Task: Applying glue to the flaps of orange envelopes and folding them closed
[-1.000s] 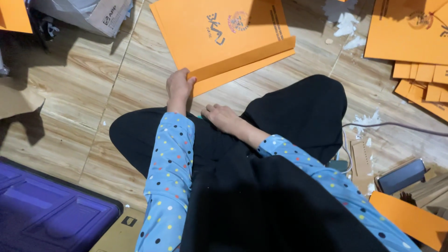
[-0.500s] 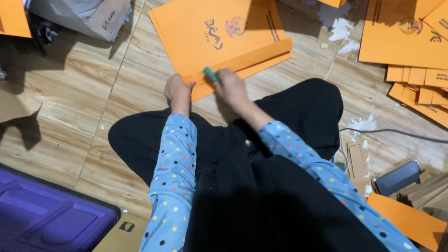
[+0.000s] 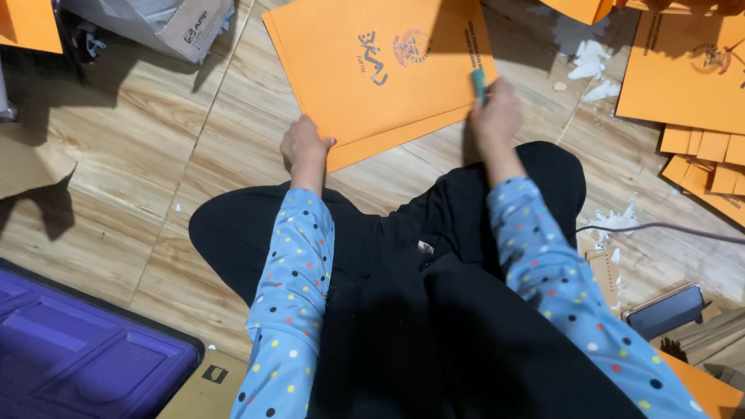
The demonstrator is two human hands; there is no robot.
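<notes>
**Orange folder pinned on the floor**

The orange folder [image 3: 388, 70] lies on the wooden floor [image 3: 155, 155], just beyond the knees. The left hand [image 3: 304, 146] presses its near-left corner, fingers curled on the edge. The right hand [image 3: 495, 116], in a closed grip, holds a teal stick [image 3: 479, 84] upright on the folder's right edge. More orange folders [image 3: 683, 70] lie far right; paper scraps [image 3: 590, 66] lie between.

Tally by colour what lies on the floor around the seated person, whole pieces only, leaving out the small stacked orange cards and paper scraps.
Orange printed sheets: 2, the folder under both hands and one at the right edge
Purple tray: 1
Dark phone: 1
Teal tool in the right hand: 1
Total: 5
</notes>
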